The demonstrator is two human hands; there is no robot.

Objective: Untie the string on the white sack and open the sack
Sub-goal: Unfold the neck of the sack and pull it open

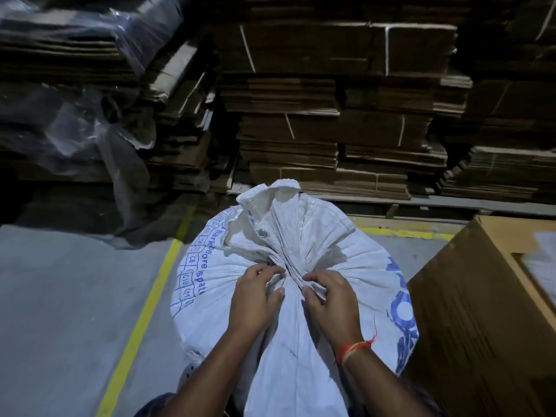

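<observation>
In the upper left of the frame, crumpled clear plastic sheeting (90,127) hangs over dark stacks of flattened cardboard. Below it lies the grey concrete floor (60,296), crossed by a painted yellow line (144,311) that runs from the bottom edge up toward the centre. Across the upper centre and upper right stand tall stacks of flattened brown cardboard boxes (331,115), some bound with pale straps, close behind the sack.

In the lower centre sits the white woven plastic sack (346,266), printed with blue lettering on its left side and blue shapes on its right. Its neck is gathered into tight pleats at the middle, and the loose mouth flap, bearing a metal eyelet (262,233), stands above the gather. The string itself is hard to make out among the folds. What the sack holds is hidden.

The left hand (255,299) rests on the sack just left of the gathered neck, its fingers curled and pinching at the folds there. The right hand (331,299) mirrors it just right of the neck, fingertips pinching the bunched fabric. An orange thread band (353,347) circles the right wrist.

At the right edge, a large brown cardboard carton (481,311) stands beside the sack, touching or nearly touching it.
</observation>
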